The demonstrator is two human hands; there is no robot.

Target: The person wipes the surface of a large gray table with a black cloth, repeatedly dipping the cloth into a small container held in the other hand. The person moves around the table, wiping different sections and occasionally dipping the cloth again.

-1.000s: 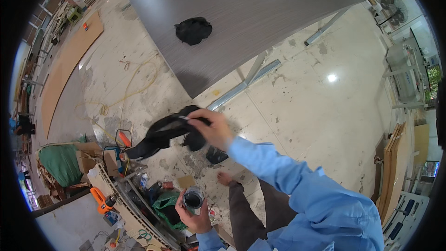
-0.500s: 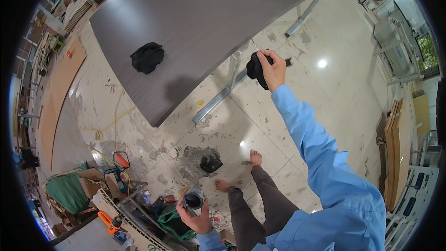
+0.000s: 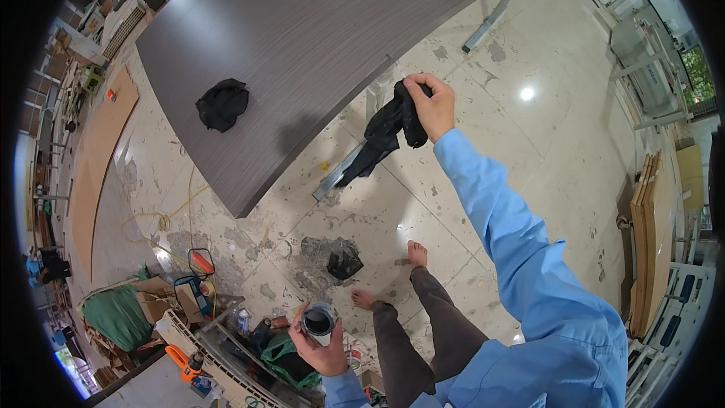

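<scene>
My right hand pinches a black cloth, which hangs down to the lower left beside the near edge of a dark grey, wood-grained tabletop. Whether anything else is between those fingers is hidden. Low in the view, my left hand is wrapped round a small clear cup with something dark inside. A second black cloth lies crumpled on the left part of the tabletop.
Metal legs stick out under the tabletop. A black crumpled bundle lies on the stained floor by my bare feet. Tools, a green bag and an orange drill crowd the lower left. Boards lean at the right.
My right hand has shifted slightly left, and the cloth in it has swung out and now dangles to the lower left. My left hand still holds the cup, slightly further right.
</scene>
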